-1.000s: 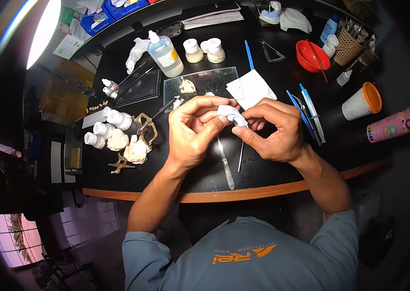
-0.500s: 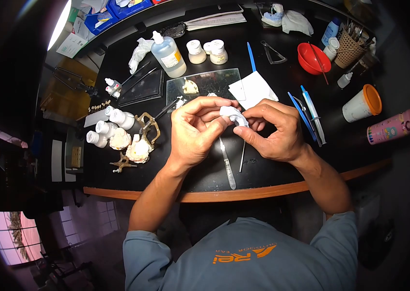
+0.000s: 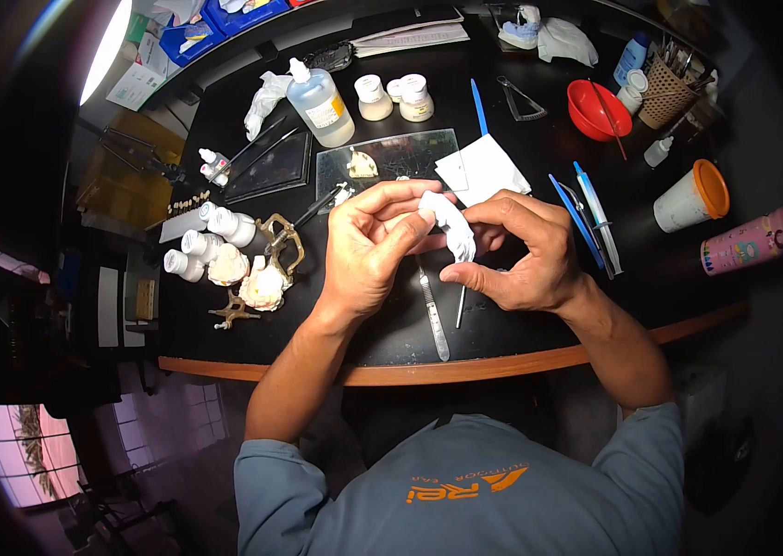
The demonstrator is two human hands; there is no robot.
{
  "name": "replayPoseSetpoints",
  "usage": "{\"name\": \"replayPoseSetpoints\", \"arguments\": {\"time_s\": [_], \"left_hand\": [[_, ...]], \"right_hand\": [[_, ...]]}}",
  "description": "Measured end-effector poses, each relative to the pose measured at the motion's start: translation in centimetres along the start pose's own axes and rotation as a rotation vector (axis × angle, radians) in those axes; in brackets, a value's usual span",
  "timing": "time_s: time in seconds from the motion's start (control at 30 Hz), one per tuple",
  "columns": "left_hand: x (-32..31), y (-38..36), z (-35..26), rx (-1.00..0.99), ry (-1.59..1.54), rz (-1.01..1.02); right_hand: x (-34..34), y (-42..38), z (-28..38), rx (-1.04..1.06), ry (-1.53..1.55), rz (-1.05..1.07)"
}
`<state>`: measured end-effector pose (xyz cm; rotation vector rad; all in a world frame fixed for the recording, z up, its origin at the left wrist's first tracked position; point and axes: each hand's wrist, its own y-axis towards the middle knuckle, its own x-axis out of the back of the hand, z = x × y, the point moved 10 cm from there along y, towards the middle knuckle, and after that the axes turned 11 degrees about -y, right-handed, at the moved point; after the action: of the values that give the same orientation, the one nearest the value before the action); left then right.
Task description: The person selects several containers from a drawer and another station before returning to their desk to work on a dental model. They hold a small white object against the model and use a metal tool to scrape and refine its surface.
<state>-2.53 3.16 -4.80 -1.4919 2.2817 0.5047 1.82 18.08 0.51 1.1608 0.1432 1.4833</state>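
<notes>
A small white curved piece (image 3: 451,225) is up between my hands, above the dark bench. My left hand (image 3: 375,243) pinches its upper left end between thumb and fingers. At its right side, my right hand (image 3: 521,248) has its index finger near the piece, with the thumb apart below and a gap between them. Beneath the hands lie a metal scalpel handle (image 3: 433,320) and a thin metal rod (image 3: 461,308). Behind them, a glass plate (image 3: 419,151) carries a cream-coloured piece (image 3: 362,164).
Left are white jars (image 3: 229,224), plaster models (image 3: 264,284) and a brass frame (image 3: 287,243). A clear bottle (image 3: 321,104) stands behind. On the right are blue-handled tools (image 3: 595,221), a red bowl (image 3: 598,111), an orange-lidded cup (image 3: 690,197) and a pink can (image 3: 748,244).
The white piece has turned, its lower end now pointing down and showing more of its length. My right thumb has come away from it and moved slightly down and left.
</notes>
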Motion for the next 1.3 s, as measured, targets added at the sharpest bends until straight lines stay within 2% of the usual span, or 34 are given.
{"name": "replayPoseSetpoints", "arguments": {"time_s": [0.53,0.7,0.8,1.07,1.3], "left_hand": [[-0.2,0.0,0.1,0.011,-0.066,0.094],[-0.3,0.0,0.7,0.143,-0.03,0.12],[-0.1,0.3,1.0,0.129,-0.028,0.195],[-0.8,0.1,2.0,0.244,-0.012,0.279],[-1.0,0.1,1.7,0.183,0.077,0.295]], "right_hand": [[-0.4,-0.3,0.8,0.061,0.026,-0.028],[-1.3,-0.7,1.7,0.102,0.062,-0.003],[-1.9,-0.9,2.3,0.119,0.071,0.02],[-2.5,-1.0,2.9,0.145,0.001,0.03],[-2.5,-1.1,3.2,0.178,-0.025,0.044]]}}
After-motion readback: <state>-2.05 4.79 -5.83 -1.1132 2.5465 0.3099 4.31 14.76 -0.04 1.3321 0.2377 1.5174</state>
